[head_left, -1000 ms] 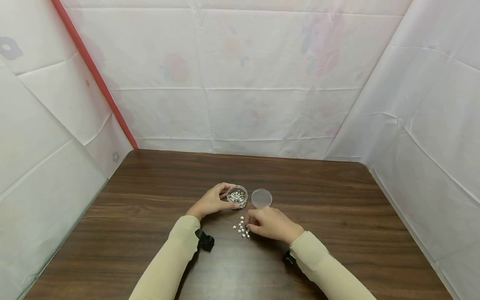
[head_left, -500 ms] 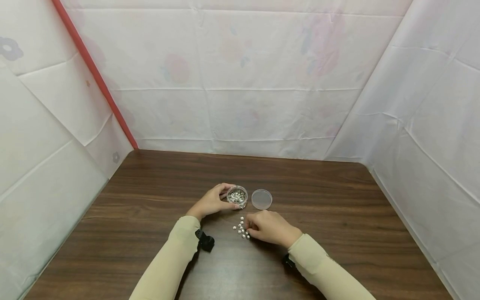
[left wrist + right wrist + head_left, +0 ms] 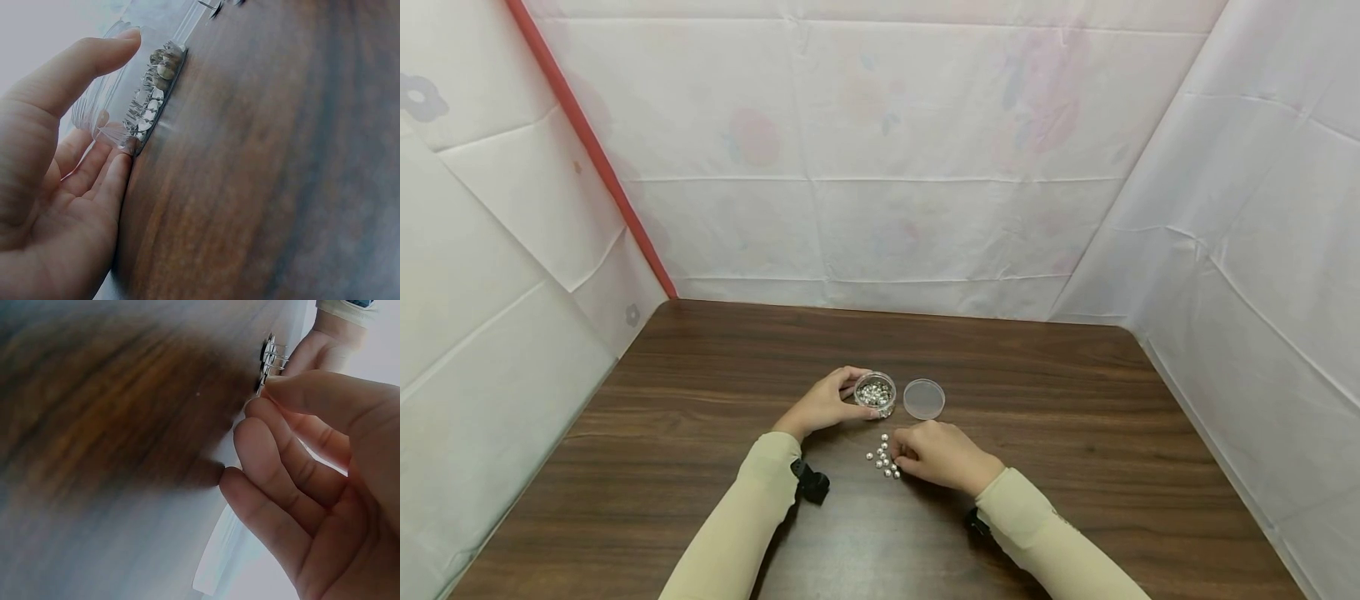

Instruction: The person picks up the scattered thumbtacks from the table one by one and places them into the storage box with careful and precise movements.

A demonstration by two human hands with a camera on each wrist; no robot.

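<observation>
My left hand [image 3: 826, 406] holds a clear round jar [image 3: 115, 94] on the table, thumb on the near side and fingers behind. Through its wall, in the left wrist view, a bed of silver thumbtacks [image 3: 150, 103] shows at the bottom. Several loose thumbtacks [image 3: 880, 463] lie on the table in front of the jar, their points up in the right wrist view. Right beside them my right hand [image 3: 942, 454] is low over the wood, its thumb and index finger pinching at a thumbtack [image 3: 261, 387] mostly hidden by the fingertips.
A clear round lid [image 3: 924, 399] lies flat to the right of the jar. The brown wooden table [image 3: 715, 358] is closed in by white patterned sheets [image 3: 880, 150] at the back and both sides. A red strip [image 3: 591, 150] runs up the back left corner.
The right hand has shifted slightly toward me, and one thumbtack seen by its fingertips earlier is now hidden. The left hand and the jar have stayed in place.
</observation>
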